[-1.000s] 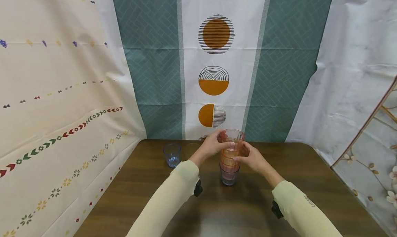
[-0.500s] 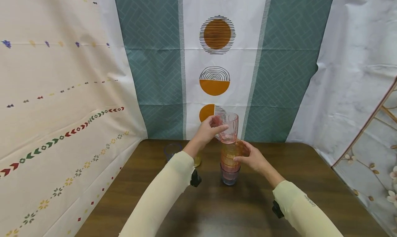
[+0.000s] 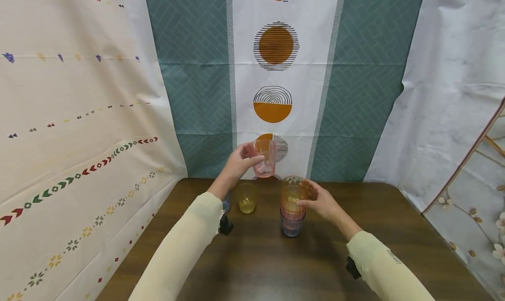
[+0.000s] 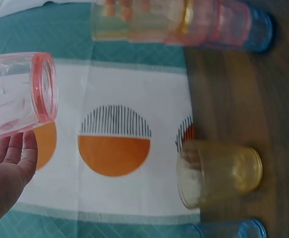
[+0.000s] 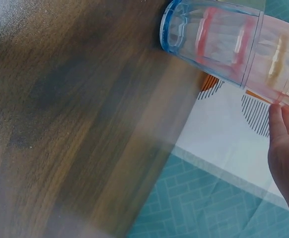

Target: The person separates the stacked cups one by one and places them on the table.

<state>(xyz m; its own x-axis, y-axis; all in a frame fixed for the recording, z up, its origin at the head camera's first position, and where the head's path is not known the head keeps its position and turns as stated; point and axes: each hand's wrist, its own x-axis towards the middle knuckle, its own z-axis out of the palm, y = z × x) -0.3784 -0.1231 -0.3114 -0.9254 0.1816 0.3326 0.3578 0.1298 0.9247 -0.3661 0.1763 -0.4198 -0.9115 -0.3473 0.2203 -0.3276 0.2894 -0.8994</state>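
The left hand is holding a clear pink ribbed plastic cup in the air at the frame centre, fingers curled around it. The right hand is gripping the stack of translucent cups, standing on the dark wood-grain table. A yellow cup is standing nearby.

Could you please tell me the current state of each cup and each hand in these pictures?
Pink cup: lifted clear of the table, held by the left hand.
Cup stack: upright on the table, steadied by the right hand.
Yellow cup: upright, untouched.
Blue cup: on the table, mostly hidden.
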